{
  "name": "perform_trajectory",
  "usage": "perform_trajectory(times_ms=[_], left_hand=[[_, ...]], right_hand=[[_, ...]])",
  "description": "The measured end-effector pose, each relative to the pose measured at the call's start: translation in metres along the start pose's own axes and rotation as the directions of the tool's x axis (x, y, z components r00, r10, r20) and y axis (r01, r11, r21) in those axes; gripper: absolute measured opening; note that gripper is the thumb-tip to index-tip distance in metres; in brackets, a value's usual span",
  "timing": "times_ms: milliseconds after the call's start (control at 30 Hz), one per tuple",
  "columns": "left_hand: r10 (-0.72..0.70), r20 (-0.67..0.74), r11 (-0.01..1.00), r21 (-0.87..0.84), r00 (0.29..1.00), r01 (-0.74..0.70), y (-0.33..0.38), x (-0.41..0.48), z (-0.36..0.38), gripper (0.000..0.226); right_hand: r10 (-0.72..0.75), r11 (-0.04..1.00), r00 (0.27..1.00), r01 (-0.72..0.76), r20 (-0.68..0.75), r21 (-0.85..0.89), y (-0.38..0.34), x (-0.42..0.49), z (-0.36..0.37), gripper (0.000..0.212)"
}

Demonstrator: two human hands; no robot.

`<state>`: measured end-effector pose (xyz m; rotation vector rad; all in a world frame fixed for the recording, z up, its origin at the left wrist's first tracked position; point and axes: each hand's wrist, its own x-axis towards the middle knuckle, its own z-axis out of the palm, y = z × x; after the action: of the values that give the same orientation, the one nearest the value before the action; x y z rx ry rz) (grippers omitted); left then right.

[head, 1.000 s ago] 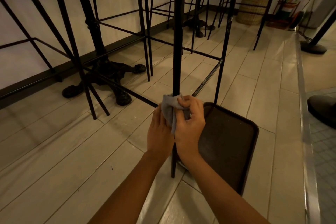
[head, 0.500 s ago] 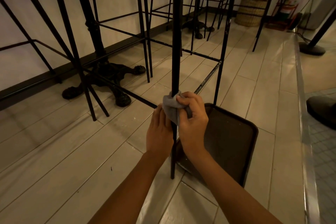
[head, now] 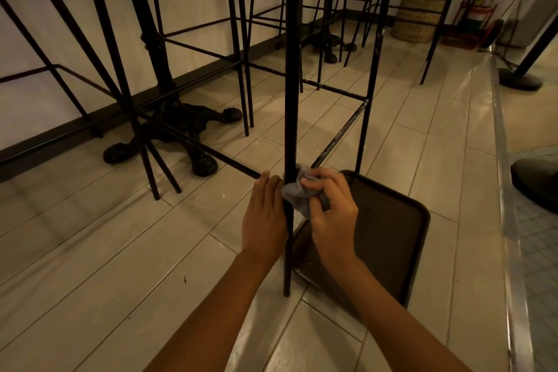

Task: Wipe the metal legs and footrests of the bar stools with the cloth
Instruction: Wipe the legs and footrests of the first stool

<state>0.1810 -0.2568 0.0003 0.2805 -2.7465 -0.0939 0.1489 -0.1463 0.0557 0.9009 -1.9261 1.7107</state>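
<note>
A black metal stool leg (head: 291, 84) runs straight down the middle of the view to the tiled floor. A grey cloth (head: 294, 192) is bunched around it just below the joint where two footrest bars (head: 341, 133) meet the leg. My right hand (head: 330, 214) is shut on the cloth and presses it to the leg's right side. My left hand (head: 265, 214) rests flat against the leg's left side, fingers together, touching the cloth's edge. More stool legs (head: 241, 39) stand behind.
A dark brown tray (head: 392, 235) lies on the floor right of the leg. A cast-iron table base (head: 181, 130) stands at the left by the wall. A woven planter (head: 418, 18) sits far back. A metal floor strip (head: 504, 190) runs along the right.
Both hands and the cloth have shifted slightly along the leg, staying near the footrest joint; my left hand has risen level with the cloth.
</note>
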Motion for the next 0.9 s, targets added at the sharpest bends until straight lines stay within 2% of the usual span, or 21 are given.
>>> perform_trajectory(times_ms=[100, 233, 333, 467, 600, 767, 833, 900], left_hand=[[-0.002, -0.104, 1.000, -0.020, 0.995, 0.000, 0.003, -0.002, -0.007, 0.066], [-0.033, -0.077, 0.999, -0.034, 0.996, 0.030, 0.005, -0.001, -0.006, 0.069], [-0.042, -0.091, 0.999, -0.038, 0.995, 0.039, 0.004, -0.001, -0.004, 0.070], [-0.072, -0.141, 0.995, -0.083, 0.987, 0.061, 0.007, 0.000, -0.005, 0.055], [-0.081, -0.130, 0.995, -0.073, 0.988, 0.072, 0.006, 0.000, -0.004, 0.051], [-0.088, -0.131, 0.996, -0.040, 0.988, 0.083, 0.008, -0.001, -0.008, 0.059], [-0.082, -0.128, 0.996, -0.035, 0.988, 0.078, 0.008, -0.001, -0.009, 0.061], [-0.065, -0.121, 0.998, -0.024, 0.990, 0.063, 0.007, -0.001, -0.009, 0.062]], right_hand=[[-0.021, 0.999, 1.000, 0.021, -0.015, -0.027, 0.001, 0.007, -0.003, 0.029], [0.077, 0.997, 0.986, -0.080, 0.147, 0.020, 0.005, 0.004, 0.001, 0.045], [0.065, 0.998, 0.970, -0.067, 0.235, 0.001, 0.018, -0.007, 0.005, 0.035], [0.052, 0.997, 0.953, -0.034, 0.298, -0.066, 0.031, -0.005, 0.006, 0.035], [-0.004, 0.986, 0.950, 0.055, 0.311, -0.156, 0.037, 0.011, 0.008, 0.033], [-0.027, 0.967, 0.945, 0.107, 0.325, -0.231, 0.053, 0.032, 0.001, 0.021], [-0.001, 0.976, 0.931, 0.081, 0.365, -0.204, 0.057, 0.041, -0.002, 0.015], [0.034, 0.980, 0.920, 0.046, 0.391, -0.193, 0.058, 0.052, -0.004, 0.019]])
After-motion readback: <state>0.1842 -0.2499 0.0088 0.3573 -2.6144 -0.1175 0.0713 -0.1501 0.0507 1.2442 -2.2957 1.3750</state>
